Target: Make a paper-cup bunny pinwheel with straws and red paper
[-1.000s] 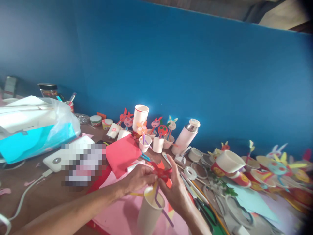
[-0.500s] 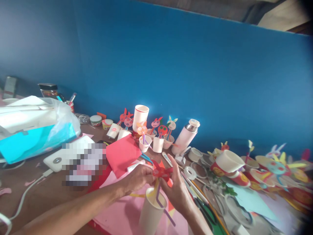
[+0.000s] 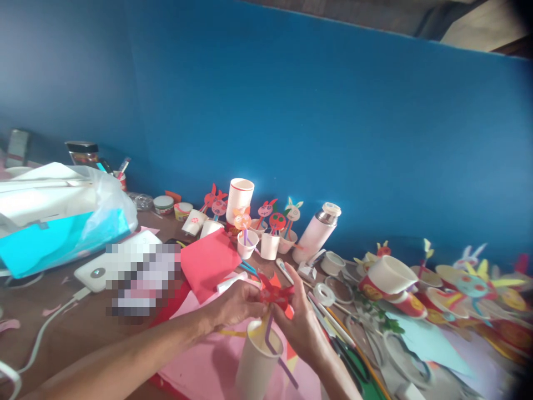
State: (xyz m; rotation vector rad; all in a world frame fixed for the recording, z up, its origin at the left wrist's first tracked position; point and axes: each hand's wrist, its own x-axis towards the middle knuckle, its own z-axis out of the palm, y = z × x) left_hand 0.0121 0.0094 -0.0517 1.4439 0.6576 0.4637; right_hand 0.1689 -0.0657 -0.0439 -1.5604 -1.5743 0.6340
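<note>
Lower center, your red paper figure (image 3: 276,295) tops a bent purple straw (image 3: 288,373) above an upright white cup (image 3: 256,369).

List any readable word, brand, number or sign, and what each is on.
No text is readable.
White-lidded tub: label too small to read.
White cup with a red mark: too small to make out.
Phone, white power bank: pixelated areas, nothing legible.
Red-printed paper cup at right: yellow emblem, blurred.
Foreground paper cup: no lettering visible.
</note>
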